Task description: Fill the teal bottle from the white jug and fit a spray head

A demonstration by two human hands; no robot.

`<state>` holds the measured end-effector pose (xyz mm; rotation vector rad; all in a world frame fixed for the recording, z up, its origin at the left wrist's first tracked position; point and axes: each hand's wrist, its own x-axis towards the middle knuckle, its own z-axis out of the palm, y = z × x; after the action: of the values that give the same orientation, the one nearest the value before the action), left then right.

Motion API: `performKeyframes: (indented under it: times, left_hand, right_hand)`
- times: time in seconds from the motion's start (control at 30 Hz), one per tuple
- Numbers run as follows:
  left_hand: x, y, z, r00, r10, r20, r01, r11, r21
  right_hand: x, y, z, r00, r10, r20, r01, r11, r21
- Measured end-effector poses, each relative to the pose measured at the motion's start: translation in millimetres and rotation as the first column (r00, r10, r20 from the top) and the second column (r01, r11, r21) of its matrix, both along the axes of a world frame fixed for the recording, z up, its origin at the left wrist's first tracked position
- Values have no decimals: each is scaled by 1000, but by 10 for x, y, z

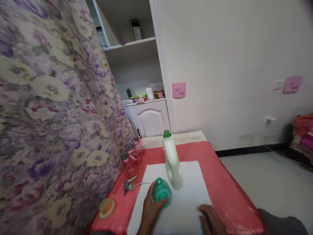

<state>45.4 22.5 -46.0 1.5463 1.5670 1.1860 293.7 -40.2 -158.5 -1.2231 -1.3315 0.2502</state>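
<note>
On the near part of a red-covered tabletop, a left hand grips a translucent green bottle, its thumb laid across the near side and its fingers wrapped around the left. The bottle's neck is open, and it sits over a white sheet spread across the middle of the red cover. To the right, a right hand hangs loosely curved, thumb and fingers apart, over the sheet's near right edge; whether it touches the surface cannot be told.

Just beyond the bottle, a pale, handled jug stands on the sheet, a green piece showing at its mouth. Left of the bottle lies a spray head in grey and pale green, its thin tube reaching right onto the sheet. Nearer, at the left edge, rests a roll of tape, while pink spray bottles with dark tops line the far left side beside a floral curtain.

At the far end, a white cabinet holds assorted small items beneath a shelf, and a pink note with handwritten numbers is stuck to the wall.
</note>
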Motion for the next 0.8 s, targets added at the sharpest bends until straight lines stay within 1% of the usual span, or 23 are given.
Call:
performKeyframes:
  times: [0.17, 0.27, 0.37, 0.43, 0.47, 0.53, 0.57, 0.63, 0.7, 0.73, 0.8]
  left_hand:
    - [157, -149, -146, 999, -38, 26, 39, 999, -21]
    - [201, -185, -234, 999, -49, 0, 49, 999, -12]
    - [131, -209, -360, 992, -83, -93, 83, 997, -11]
    - [-7, -240, -497, 968, -98, -229, 100, 995, -3]
    - [-101, -262, -581, 942, -86, -324, 97, 995, 19]
    - [-320, -315, -758, 852, -27, -523, 91, 991, 98]
    - [-433, -345, -838, 790, 28, -613, 80, 986, 148]
    - [-635, -408, -954, 652, 98, -752, 72, 979, 190]
    - [-780, -469, -993, 535, 105, -839, 72, 983, 168]
    - [-829, -498, -986, 493, 93, -865, 68, 987, 145]
    - [-886, -548, -939, 441, 61, -895, 54, 994, 95]
  right_hand:
    - [24, -34, 62, 1000, 28, 12, -28, 999, -24]
    - [32, -38, 59, 999, 44, 22, -43, 999, -25]
    - [44, -42, 52, 997, 66, 39, -64, 997, -42]
    - [65, -48, 55, 995, 71, 63, -67, 996, -61]
    - [80, -52, 58, 994, 74, 81, -69, 995, -70]
    - [117, -59, 67, 986, 94, 137, -84, 993, -80]
    - [136, -62, 73, 980, 105, 171, -92, 992, -84]
    - [169, -66, 83, 966, 121, 229, -102, 990, -94]
    - [187, -69, 91, 958, 127, 257, -103, 989, -103]
    - [191, -72, 94, 958, 125, 260, -101, 989, -104]
    - [191, -78, 96, 957, 128, 261, -106, 990, -98]
